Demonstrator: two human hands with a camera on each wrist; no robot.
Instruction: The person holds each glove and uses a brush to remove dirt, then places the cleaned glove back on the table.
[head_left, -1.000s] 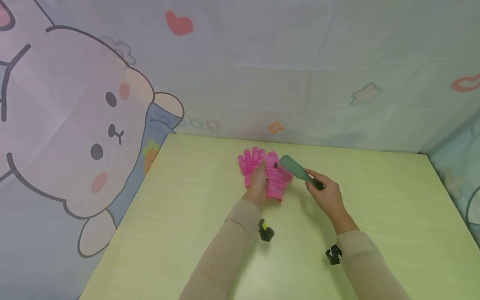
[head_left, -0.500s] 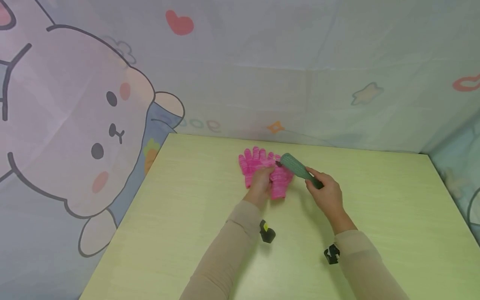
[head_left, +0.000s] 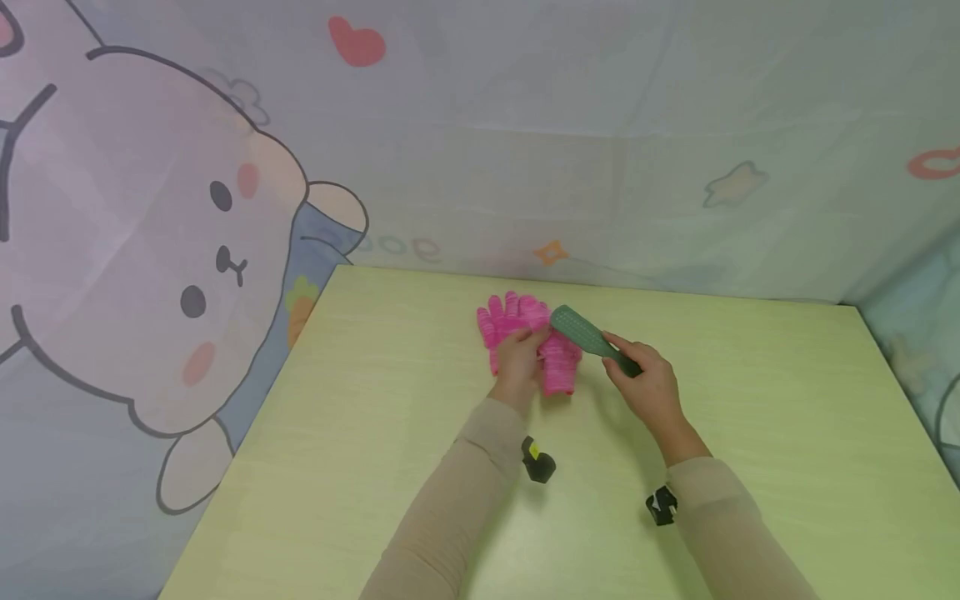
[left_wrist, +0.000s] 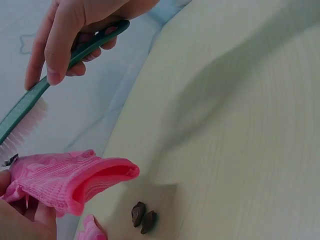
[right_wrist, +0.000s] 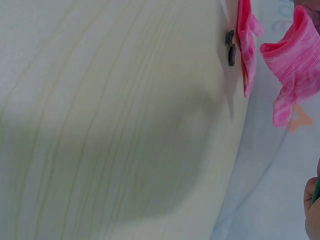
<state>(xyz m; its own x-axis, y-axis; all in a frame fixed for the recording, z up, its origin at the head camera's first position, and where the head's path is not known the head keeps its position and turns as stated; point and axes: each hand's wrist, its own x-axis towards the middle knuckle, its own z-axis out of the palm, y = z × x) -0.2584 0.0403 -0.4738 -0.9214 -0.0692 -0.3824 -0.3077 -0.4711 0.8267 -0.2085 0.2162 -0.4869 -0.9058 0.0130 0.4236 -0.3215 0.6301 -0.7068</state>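
My left hand (head_left: 517, 364) grips a pink knitted glove (head_left: 559, 371), raised off the table with its cuff towards me. A second pink glove (head_left: 495, 322) lies on the table, fingers pointing away, partly hidden behind that hand. In my right hand (head_left: 649, 390) is a green brush (head_left: 579, 330), pinched by the handle. Its pale bristles (left_wrist: 25, 125) face down at the held glove. A small dark bit (left_wrist: 11, 160) shows right at the bristle tips in the left wrist view. Two dark brown lumps (left_wrist: 142, 217) lie on the table beside the flat glove.
The pale yellow-green table (head_left: 360, 467) ends at a back edge just beyond the gloves. Behind it hangs a printed cloth (head_left: 525, 167) with a large cartoon animal at left. A black wrist camera (head_left: 537, 461) sits beside my left sleeve.
The held glove has turned in my left hand, its cuff shifting slightly right. The brush head has moved a little left over it, and the dark spot is now hidden in the head view.
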